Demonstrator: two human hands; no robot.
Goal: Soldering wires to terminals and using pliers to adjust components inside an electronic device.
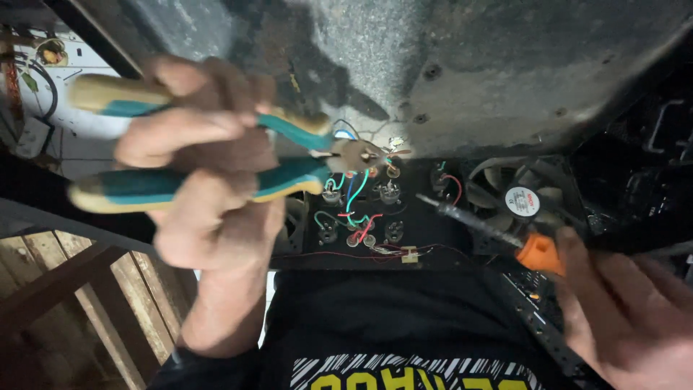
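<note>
My left hand point(206, 166) grips a pair of pliers point(216, 155) with teal and yellow handles. Its metal jaws point(357, 155) reach to coloured wires at the top of a black panel point(426, 242) carrying several round sockets point(390, 191). My right hand point(624, 314) at the lower right holds a soldering iron by its orange collar point(540, 253). The iron's thin dark shaft point(469, 217) points up-left, and its tip sits just right of the sockets. Red, green and blue wires point(357, 209) loop between the sockets.
A round black cooling fan point(521, 198) sits right of the sockets. A worn grey metal surface point(505, 72) fills the upper part. Brown wooden slats point(65, 289) lie at the lower left. My dark shirt point(390, 332) shows at the bottom.
</note>
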